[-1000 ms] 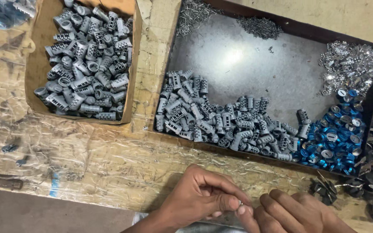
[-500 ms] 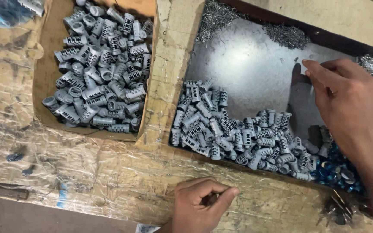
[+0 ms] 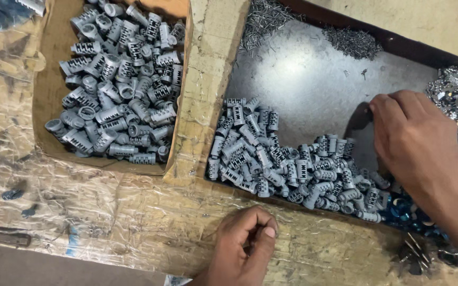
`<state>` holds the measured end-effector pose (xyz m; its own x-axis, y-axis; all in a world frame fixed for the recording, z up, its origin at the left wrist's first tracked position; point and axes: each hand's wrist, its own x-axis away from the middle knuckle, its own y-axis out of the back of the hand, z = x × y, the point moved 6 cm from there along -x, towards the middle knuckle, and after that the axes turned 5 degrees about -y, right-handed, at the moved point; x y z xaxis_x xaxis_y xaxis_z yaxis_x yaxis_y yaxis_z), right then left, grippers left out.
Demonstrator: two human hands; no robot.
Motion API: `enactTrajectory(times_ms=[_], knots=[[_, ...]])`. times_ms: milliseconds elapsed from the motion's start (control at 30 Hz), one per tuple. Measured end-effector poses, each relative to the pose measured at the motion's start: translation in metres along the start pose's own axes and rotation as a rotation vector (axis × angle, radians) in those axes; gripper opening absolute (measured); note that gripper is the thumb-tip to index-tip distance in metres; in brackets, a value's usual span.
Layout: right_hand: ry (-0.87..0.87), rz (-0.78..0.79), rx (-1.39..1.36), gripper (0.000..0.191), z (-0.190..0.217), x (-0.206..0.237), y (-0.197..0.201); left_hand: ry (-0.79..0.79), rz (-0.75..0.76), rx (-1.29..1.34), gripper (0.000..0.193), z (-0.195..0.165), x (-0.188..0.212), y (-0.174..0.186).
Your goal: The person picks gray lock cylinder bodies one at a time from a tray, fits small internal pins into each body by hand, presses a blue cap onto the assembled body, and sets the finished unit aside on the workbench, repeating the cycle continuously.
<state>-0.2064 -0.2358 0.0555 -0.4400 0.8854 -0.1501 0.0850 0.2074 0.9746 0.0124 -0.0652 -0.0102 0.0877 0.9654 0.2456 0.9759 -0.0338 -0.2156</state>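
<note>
Right hand (image 3: 417,140) has dropped onto the grey cylinders (image 3: 292,164) — grip hidden; left hand (image 3: 245,246) stays curled, contents unseen.

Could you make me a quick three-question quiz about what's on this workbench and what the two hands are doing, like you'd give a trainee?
1. True or false: the right hand reaches into the metal tray, above the grey slotted cylinders.
2. Which holds the other heap of grey cylinders? A) a glass jar B) the cardboard box C) a blue bucket
3. Fill in: the left hand rests curled on the ____ worktop, outside the tray.

Key: 1 true; 2 B; 3 tape-covered. Whether the left hand holds anything cannot be told.
</note>
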Motion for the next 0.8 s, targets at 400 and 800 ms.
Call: enactTrajectory(times_ms=[400,800], knots=[[-0.675,0.158,-1.718,0.013,0.062,0.152,0.034,0.162,0.227,0.431,0.014,-0.008,-0.001,-0.052],[-0.885,0.161,-1.757,0.014,0.069,0.182,0.023,0.011,0.206,0.114,0.011,-0.024,0.008,-0.054]])
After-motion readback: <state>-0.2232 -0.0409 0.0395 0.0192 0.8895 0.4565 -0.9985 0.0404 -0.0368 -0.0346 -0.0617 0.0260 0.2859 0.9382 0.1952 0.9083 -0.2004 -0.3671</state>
